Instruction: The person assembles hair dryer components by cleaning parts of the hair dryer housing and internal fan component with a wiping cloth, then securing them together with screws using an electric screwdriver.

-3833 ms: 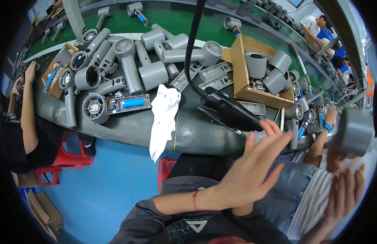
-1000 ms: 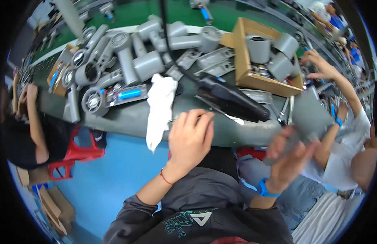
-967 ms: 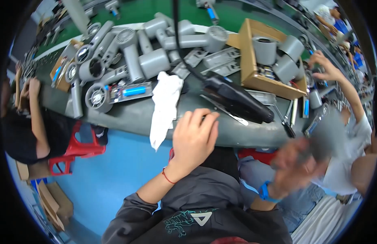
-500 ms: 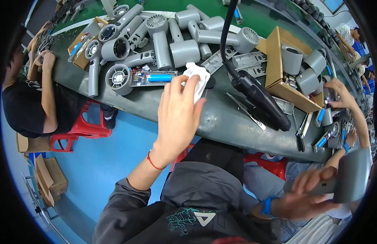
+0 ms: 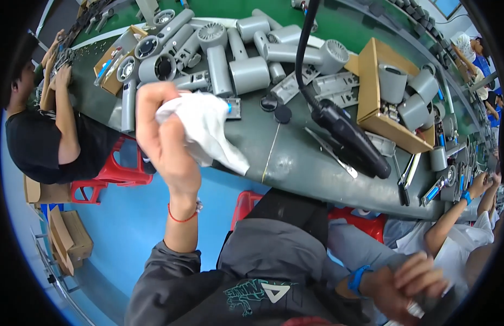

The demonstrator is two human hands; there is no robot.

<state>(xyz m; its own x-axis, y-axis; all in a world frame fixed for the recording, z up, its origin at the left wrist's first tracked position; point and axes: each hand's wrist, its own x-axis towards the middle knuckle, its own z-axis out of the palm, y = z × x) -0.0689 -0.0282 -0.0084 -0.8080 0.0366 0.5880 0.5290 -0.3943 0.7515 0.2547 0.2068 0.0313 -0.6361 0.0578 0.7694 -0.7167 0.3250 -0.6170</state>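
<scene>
My left hand (image 5: 173,136), with a red cord at the wrist, is closed around a crumpled white cloth (image 5: 205,127). It is raised over the table's near edge. Behind it the grey handle end (image 5: 235,110) of an opened fan shows, with a bit of blue battery; the rest is hidden. Low at the right, my right hand (image 5: 407,285) with a blue wristband is blurred, its fingers curled round a grey handheld fan (image 5: 430,300), mostly hidden and dark. Two round black caps, one (image 5: 283,114) nearer me, lie right of the cloth.
Grey fan housings (image 5: 249,73) are heaped along the back of the green table (image 5: 301,174). A black corded tool (image 5: 349,136) hangs over it, beside tweezers (image 5: 333,152). A cardboard box (image 5: 390,117) holds more housings. Co-workers sit left and right; a red stool (image 5: 119,168) stands left.
My left hand has lifted the white cloth and swung left and nearer, uncovering the black caps and covering the opened fan. My right hand has turned and lowered the grey fan.
</scene>
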